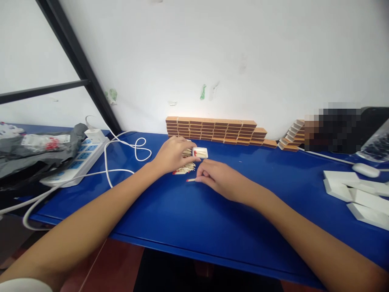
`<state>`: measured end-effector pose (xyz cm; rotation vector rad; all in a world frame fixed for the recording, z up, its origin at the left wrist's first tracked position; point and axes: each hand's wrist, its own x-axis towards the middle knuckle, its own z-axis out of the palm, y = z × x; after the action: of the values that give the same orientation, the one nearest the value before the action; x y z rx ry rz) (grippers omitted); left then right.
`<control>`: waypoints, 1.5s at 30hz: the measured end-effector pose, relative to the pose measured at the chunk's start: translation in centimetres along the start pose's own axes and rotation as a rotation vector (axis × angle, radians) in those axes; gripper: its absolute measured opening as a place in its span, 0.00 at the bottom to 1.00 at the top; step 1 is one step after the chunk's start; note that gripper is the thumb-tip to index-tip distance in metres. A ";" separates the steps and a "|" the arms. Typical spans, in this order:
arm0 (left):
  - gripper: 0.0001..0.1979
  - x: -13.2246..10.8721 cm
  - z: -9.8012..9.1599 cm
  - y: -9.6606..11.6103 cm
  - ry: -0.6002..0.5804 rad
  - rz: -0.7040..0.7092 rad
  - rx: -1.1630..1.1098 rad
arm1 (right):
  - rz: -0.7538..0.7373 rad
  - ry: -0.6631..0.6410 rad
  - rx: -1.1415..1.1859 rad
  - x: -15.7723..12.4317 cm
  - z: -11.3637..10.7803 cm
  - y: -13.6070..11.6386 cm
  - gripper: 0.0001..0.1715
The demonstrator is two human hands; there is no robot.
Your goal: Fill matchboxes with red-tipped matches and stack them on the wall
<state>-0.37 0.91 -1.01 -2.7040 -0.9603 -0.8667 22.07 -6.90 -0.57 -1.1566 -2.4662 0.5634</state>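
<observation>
- Blue table (194, 227): smooth top that fills the lower frame. A loose stick can roll or slide towards the near edge.
- Matchbox wall (212, 130), centre, against the white wall: stacked dry, right end stepped. A knock from a wrist would likely topple it.
- Power strip (77, 160), left: live sockets near red-tipped heads, a fire risk if one strikes.
- Left hand (173, 156): half curled, palm down over the match pile (184, 169). Whether it grips any cannot be told. A sweep would scatter them.
- Right hand (220, 178): fingers bent, tips pinching the tail of the single match (191, 179), which lies flat at frame centre. The hold is thin, so a slip is likely.
- Open tray (200, 153): just beyond the pile and light, so easily nudged.
</observation>
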 end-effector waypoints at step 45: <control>0.21 0.1 -0.1 -0.5 0.093 -0.048 0.038 | 0.067 0.145 0.116 0.6 -2.2 2.0 0.09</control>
<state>-0.64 1.35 -0.90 -2.5941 -1.0145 -0.9633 24.03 -4.85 0.44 -1.1935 -2.2495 0.6110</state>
